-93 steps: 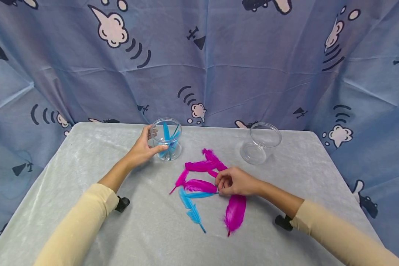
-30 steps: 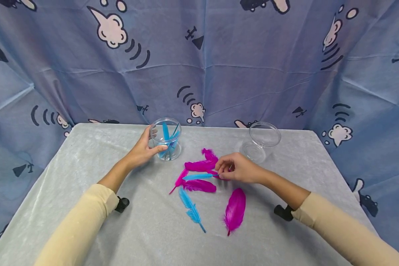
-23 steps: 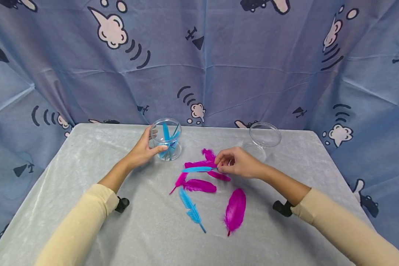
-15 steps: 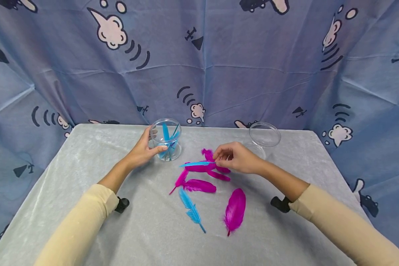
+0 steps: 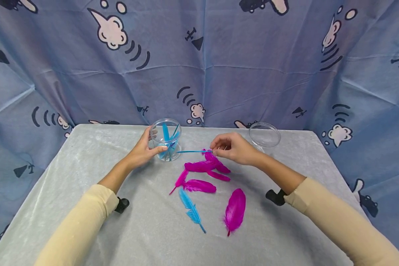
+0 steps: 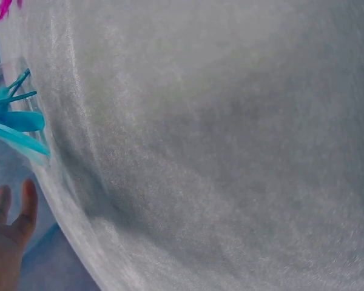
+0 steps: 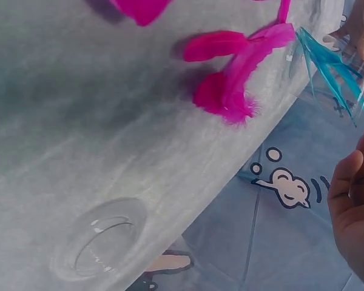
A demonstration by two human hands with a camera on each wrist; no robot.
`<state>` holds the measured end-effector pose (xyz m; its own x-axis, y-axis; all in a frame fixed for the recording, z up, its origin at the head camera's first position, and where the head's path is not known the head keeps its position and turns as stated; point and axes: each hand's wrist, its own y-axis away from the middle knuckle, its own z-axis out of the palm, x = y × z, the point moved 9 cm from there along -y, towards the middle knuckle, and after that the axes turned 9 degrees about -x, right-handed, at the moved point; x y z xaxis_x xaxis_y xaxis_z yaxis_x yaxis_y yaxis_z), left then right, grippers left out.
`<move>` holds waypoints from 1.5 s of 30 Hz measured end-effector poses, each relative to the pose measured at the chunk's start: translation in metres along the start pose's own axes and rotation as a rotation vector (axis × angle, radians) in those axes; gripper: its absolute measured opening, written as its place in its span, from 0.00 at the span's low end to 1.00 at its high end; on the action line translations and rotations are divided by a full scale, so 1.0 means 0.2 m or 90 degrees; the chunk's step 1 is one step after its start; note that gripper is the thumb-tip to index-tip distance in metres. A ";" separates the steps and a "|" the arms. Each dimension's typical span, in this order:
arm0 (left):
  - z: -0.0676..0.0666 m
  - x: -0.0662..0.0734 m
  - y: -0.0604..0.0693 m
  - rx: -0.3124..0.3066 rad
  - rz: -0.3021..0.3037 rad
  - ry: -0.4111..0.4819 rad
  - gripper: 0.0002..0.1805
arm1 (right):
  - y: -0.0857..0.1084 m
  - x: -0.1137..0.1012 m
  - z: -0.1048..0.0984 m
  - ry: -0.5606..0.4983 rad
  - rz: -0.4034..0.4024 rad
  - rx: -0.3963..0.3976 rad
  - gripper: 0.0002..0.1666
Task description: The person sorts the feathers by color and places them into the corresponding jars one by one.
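Observation:
My left hand (image 5: 145, 148) grips a clear plastic jar (image 5: 166, 137) from its left side, thumb across the front. Several blue feathers (image 6: 18, 121) stand inside the jar. Between thumb and fingertips my right hand (image 5: 234, 148) pinches the end of a blue feather (image 5: 194, 151). That feather is level above the table, seen edge-on, its far tip close to the jar's right side; whether it touches cannot be told. Below the right hand lie several magenta feathers (image 5: 199, 166). Another blue feather (image 5: 191, 210) lies on the table nearer the front, left of a large magenta feather (image 5: 235, 211).
A second clear jar (image 5: 265, 135) stands at the back right, behind the right hand. A pale grey cloth covers the table (image 5: 146, 229). Beyond the back edge hangs a blue patterned curtain (image 5: 166, 44).
My right hand picked up the blue feather from beside the magenta ones and carried it up and back toward the jar. My left hand keeps its grip in the same place.

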<state>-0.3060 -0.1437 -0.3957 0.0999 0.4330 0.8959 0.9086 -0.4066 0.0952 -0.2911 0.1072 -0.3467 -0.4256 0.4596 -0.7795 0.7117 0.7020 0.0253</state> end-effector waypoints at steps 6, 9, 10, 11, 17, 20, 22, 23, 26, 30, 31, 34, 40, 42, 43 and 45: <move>-0.01 -0.13 -0.06 0.011 0.013 -0.007 0.51 | -0.04 -0.04 -0.05 0.011 0.016 0.016 0.06; -0.01 -0.15 -0.07 0.014 0.017 -0.011 0.52 | -0.06 -0.07 -0.08 0.025 0.015 0.029 0.06; -0.01 -0.15 -0.07 0.014 0.015 -0.013 0.52 | -0.07 -0.08 -0.09 0.031 0.015 0.033 0.06; -0.01 -0.16 -0.07 0.015 0.012 -0.014 0.52 | -0.08 -0.09 -0.10 0.038 0.015 0.037 0.06; -0.01 -0.16 -0.07 0.016 0.001 -0.022 0.52 | -0.13 -0.13 -0.13 0.074 0.009 0.049 0.05; -0.02 -0.16 -0.07 0.018 0.002 -0.020 0.52 | -0.16 -0.16 -0.15 0.085 0.002 0.054 0.05; -0.02 -0.17 -0.07 0.020 0.001 -0.020 0.52 | -0.19 -0.17 -0.15 0.099 -0.002 0.060 0.04; -0.02 -0.17 -0.07 0.020 0.000 -0.019 0.52 | -0.20 -0.17 -0.15 0.105 -0.003 0.063 0.04; -0.01 -0.18 -0.07 0.021 -0.002 -0.018 0.52 | -0.22 -0.19 -0.14 0.127 -0.008 0.069 0.04; -0.01 -0.17 -0.08 0.022 0.005 -0.023 0.52 | -0.25 -0.21 -0.13 0.138 -0.017 0.073 0.03; -0.01 -0.17 -0.08 0.022 0.008 -0.024 0.52 | -0.26 -0.21 -0.12 0.139 -0.017 0.073 0.03; -0.01 -0.17 -0.08 0.022 0.009 -0.026 0.51 | -0.29 -0.21 -0.11 0.139 -0.010 0.070 0.03; -0.01 -0.17 -0.07 0.017 0.014 -0.024 0.51 | -0.33 -0.23 -0.08 0.162 -0.008 0.062 0.03; -0.01 -0.17 -0.07 0.017 0.014 -0.026 0.51 | -0.34 -0.23 -0.06 0.171 -0.008 0.062 0.03; -0.01 -0.17 -0.07 0.017 0.014 -0.026 0.51 | -0.35 -0.23 -0.06 0.174 -0.007 0.061 0.03; -0.01 -0.17 -0.07 0.017 0.012 -0.026 0.51 | -0.36 -0.23 -0.04 0.175 -0.005 0.060 0.03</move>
<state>-0.3236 -0.1539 -0.4276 0.1325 0.4586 0.8787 0.9170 -0.3933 0.0670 -0.3277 0.0399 -0.3073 -0.5577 0.5939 -0.5799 0.7510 0.6586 -0.0477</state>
